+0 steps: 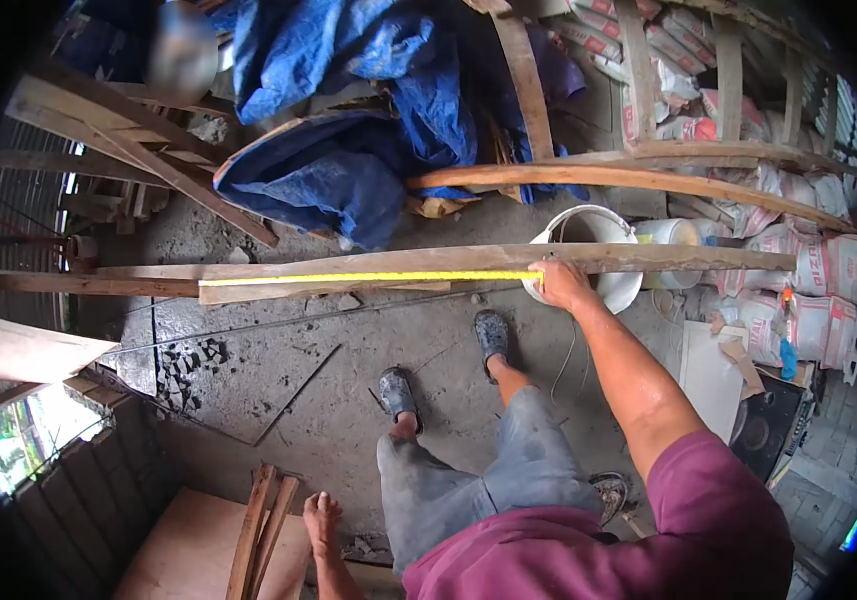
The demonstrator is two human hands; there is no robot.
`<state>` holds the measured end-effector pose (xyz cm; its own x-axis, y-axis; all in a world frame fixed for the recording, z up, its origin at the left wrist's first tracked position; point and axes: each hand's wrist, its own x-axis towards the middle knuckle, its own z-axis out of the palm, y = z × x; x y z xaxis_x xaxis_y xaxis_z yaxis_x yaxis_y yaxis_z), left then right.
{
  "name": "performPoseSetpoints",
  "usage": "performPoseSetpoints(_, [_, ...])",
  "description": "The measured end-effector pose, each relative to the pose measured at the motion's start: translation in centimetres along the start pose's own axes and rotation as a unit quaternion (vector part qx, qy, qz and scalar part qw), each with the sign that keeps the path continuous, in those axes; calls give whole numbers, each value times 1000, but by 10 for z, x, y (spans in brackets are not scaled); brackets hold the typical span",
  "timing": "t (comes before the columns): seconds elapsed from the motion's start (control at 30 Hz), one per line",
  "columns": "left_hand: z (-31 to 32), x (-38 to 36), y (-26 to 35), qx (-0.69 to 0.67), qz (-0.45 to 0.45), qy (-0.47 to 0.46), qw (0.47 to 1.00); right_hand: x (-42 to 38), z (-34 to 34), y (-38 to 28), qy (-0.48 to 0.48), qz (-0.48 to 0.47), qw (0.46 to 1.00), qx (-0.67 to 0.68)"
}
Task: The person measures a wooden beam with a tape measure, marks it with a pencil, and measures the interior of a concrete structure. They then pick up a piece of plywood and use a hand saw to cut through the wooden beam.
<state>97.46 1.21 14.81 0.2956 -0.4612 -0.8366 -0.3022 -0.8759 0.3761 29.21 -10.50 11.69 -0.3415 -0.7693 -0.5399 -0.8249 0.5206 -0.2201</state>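
A long wooden plank (pixel 668 258) lies across the view, passing over a white bucket (pixel 624 288). Along the plank's left part runs an extended yellow tape measure (pixel 368 277). My right hand (pixel 560 284) is closed at the tape's right end, against the plank's edge; the tape's case is hidden in it. Low in the view, my left hand (pixel 322 518) hangs with its fingers partly curled and apart, holding nothing. It is nearest to two short wooden pieces (pixel 266 530) lying on a plywood sheet (pixel 183 550).
A blue tarp (pixel 333 175) is heaped beyond the plank. Wooden beams (pixel 148 150) cross at the upper left. White and red sacks (pixel 818 270) are stacked at the right, behind a wooden frame (pixel 728 80). Rubble (pixel 188 370) and a thin rod (pixel 298 393) lie on the concrete floor (pixel 288 450).
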Motion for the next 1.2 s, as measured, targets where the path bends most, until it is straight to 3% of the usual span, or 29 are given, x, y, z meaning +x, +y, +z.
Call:
performPoseSetpoints(0.07, [47,-9,4,39,2,-21,999,23,20,34,52,-19,998,-16])
performPoseSetpoints(0.17, [135,6,19,50,35,-85,995,46,34,64,53,-1,999,-12])
performPoseSetpoints(0.2, [170,7,37,163,84,-75,980,48,34,70,73,-3,997,-31])
performPoseSetpoints(0.27, [244,14,77,350,280,-66,892,53,36,81,78,-12,997,-23])
performPoseSetpoints(0.3, [291,-18,150,309,185,-119,925,57,38,86,91,-23,995,-19])
performPoseSetpoints(0.37, [362,16,143,315,343,-116,877,60,47,93,117,-34,992,-16])
performPoseSetpoints(0.47, [457,-10,217,353,429,-129,822,57,55,102,149,-54,987,3])
performPoseSetpoints(0.6, [546,-16,248,356,500,-158,774,57,43,111,137,-88,986,35])
performPoseSetpoints(0.67, [576,-15,250,393,560,-141,716,59,44,116,144,-105,983,40])
performPoseSetpoints(0.77, [605,-13,248,443,548,-139,696,63,47,125,158,-130,976,81])
performPoseSetpoints(0.93, [621,-13,242,425,533,-129,720,70,41,132,140,-144,971,133])
performPoseSetpoints(1.07, [627,-14,245,445,518,-124,720,77,27,127,124,-94,984,85])
performPoseSetpoints(1.2, [633,-16,238,493,512,-94,697,99,9,119,209,-157,954,147])
